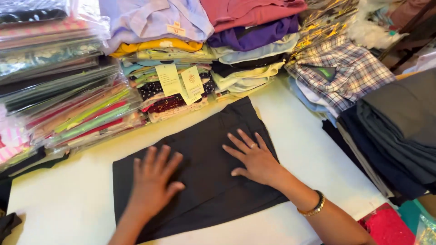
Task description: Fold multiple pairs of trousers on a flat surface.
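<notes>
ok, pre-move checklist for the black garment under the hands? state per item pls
1. Left hand flat on the black garment, fingers spread: ok.
2. Right hand flat on it, palm down: ok.
3. Garment fully on the white table: ok, no edge seen overhanging.
4. Surface smooth: not ok, a fold ridge runs across the middle.
5. Garment apart from the folded shirt stack: cannot tell, far corner reaches its base.
6. Dark trouser pile apart from garment: ok.
</notes>
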